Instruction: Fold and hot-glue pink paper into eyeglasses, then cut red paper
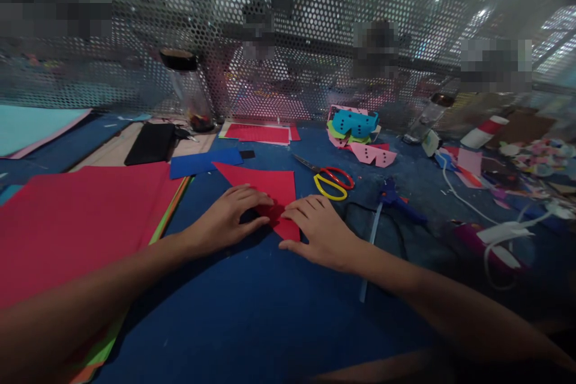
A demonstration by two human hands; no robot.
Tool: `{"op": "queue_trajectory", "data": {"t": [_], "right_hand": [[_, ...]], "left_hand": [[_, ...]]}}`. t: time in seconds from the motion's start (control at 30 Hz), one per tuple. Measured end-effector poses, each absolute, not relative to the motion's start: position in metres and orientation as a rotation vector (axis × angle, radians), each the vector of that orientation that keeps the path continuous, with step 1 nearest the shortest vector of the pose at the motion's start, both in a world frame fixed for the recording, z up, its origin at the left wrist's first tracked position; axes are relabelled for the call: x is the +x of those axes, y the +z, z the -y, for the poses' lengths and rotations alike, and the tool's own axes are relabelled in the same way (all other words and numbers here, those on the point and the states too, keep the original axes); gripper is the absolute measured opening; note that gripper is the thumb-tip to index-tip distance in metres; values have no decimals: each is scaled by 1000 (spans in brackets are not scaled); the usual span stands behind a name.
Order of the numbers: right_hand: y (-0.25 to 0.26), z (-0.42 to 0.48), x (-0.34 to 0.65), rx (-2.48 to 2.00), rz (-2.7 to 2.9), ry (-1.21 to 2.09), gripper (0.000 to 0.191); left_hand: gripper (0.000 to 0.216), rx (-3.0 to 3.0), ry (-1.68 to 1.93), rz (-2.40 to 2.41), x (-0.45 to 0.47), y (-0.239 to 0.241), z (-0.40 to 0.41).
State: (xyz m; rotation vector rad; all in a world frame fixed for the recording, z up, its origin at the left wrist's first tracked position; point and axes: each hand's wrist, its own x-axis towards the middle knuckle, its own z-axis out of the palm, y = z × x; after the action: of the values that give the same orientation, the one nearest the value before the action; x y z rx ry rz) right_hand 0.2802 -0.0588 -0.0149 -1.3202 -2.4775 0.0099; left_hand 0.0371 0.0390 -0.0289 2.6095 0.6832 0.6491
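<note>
A red paper sheet [281, 183], folded over with pointed corners, lies on the blue tabletop between my two hands. My left hand [229, 216] curls over its left part, fingers on the paper and thumb near the lower edge. On the other side my right hand [321, 231] grips the right edge with bent fingers, the thumb by the bottom corner. The exact contact of the fingertips is partly hidden. Just beyond the right hand lie scissors [330, 180] with one red and one yellow handle loop.
Large red sheets [90, 204] are stacked at left beside a blue strip [204, 161] and a black pouch [150, 143]. At right lie a blue glue gun [398, 199] with its glue stick, cut-out paper pieces [355, 123] and a white cord [468, 204]. A perforated metal screen [288, 84] stands behind.
</note>
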Motion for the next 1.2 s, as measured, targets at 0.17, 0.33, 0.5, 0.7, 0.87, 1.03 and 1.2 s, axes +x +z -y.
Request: {"op": "queue_trajectory", "data": {"t": [0.17,0.33,0.5,0.7,0.87,1.03,1.2], "right_hand": [[-11,62,276,-1335,2539,-60,57],[-11,61,274,-1342,2538,-81,48],[-12,60,274,-1339,2517,-78,40],[-17,55,274,-1351,2474,-85,32],[-18,49,276,-1354,2373,-36,33],[-19,46,278,-1349,2273,27,23],[-14,49,279,-1339,2082,31,17]], "left_hand": [[37,2647,632,-652,36,-29,-39],[43,2666,627,-605,37,-28,-40],[31,2653,622,-608,37,-31,-42],[24,2704,595,-589,36,-33,-43],[28,2761,639,-562,38,-31,-41],[24,2739,722,-653,42,-37,-40],[23,2579,771,-835,44,-34,-38]]}}
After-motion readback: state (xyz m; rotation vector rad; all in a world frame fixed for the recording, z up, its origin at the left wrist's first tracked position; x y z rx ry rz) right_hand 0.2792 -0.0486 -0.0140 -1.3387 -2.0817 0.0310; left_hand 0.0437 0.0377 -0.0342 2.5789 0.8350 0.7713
